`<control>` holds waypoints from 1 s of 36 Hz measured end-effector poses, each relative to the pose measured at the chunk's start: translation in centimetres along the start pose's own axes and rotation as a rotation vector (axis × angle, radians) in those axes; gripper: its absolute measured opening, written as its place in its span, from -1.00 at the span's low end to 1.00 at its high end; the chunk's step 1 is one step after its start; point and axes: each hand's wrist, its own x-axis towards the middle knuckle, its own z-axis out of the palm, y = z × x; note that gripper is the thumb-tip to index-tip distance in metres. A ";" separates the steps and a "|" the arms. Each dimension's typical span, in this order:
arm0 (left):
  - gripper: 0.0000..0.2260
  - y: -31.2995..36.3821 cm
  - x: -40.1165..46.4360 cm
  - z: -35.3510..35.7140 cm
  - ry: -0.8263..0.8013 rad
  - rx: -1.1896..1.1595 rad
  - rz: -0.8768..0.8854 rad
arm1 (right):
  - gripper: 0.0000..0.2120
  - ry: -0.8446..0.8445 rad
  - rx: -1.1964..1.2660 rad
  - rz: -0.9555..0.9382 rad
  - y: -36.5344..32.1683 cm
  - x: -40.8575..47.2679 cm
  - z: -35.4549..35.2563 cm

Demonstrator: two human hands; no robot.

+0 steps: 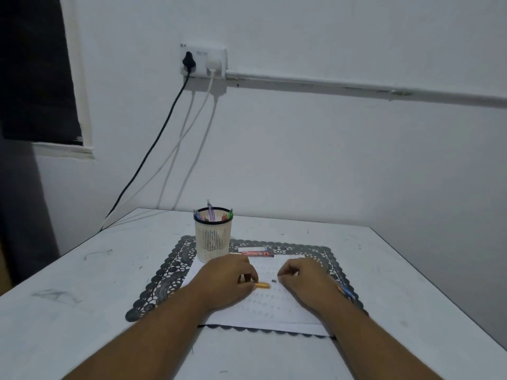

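My left hand [229, 281] rests on a white printed sheet [271, 305], its fingertips pinching one end of a short orange stick [262, 284] that lies on the paper. My right hand [304, 278] lies a little to the right with its fingers curled under; whether they hold anything is hidden. A tiny dark piece [273, 281] sits on the sheet between the two hands. The sheet lies on a dark lace placemat [162, 283].
A white mesh pen holder [212, 238] with several pens stands on the mat behind my left hand. A red and white box [256, 253] lies behind the sheet. A blue pen [346, 291] lies by my right wrist. Cables [153, 149] hang from a wall socket down to the white table [82, 283].
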 end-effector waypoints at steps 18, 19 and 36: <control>-0.77 0.0 -0.1 0.2 0.086 -0.042 -0.012 | -0.84 0.067 -0.080 0.036 -2.4 8.2 0.7; -0.77 0.0 -0.2 0.1 0.095 -0.045 -0.012 | -0.80 0.074 -0.112 0.012 -2.3 8.4 1.5; -0.77 -0.3 -0.1 0.2 0.096 -0.085 -0.031 | -0.80 -0.017 -0.328 -0.033 -2.2 11.1 3.3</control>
